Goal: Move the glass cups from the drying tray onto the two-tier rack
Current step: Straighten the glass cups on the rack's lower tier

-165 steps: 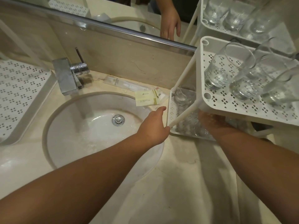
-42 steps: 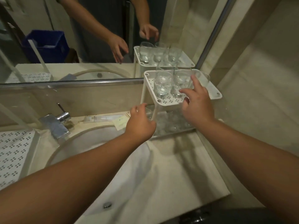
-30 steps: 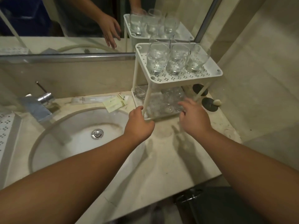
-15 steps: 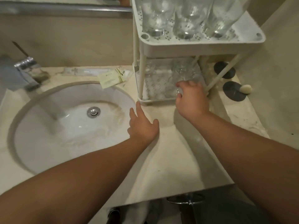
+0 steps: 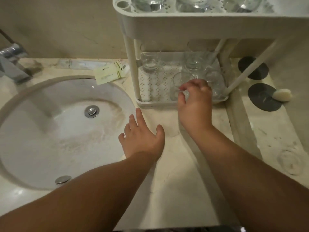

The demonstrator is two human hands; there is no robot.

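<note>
- Pinching the rim of a glass cup (image 5: 179, 87) between thumb and fingertips, the right hand (image 5: 194, 104) reaches over the front edge of the two-tier rack (image 5: 167, 25); the cup stands on the lower tier.
- More glass cups stand on that lower tier, one at the back left (image 5: 150, 60) and several crowded behind the right hand.
- Other glasses sit on the top tier (image 5: 190, 5), cut off by the frame edge.
- The left hand (image 5: 142, 138) hovers flat over the counter (image 5: 175, 190) beside the sink (image 5: 55, 131), fingers spread and holding nothing.
- A paper sachet (image 5: 110, 74) lies behind the sink, near the rack's left leg.
</note>
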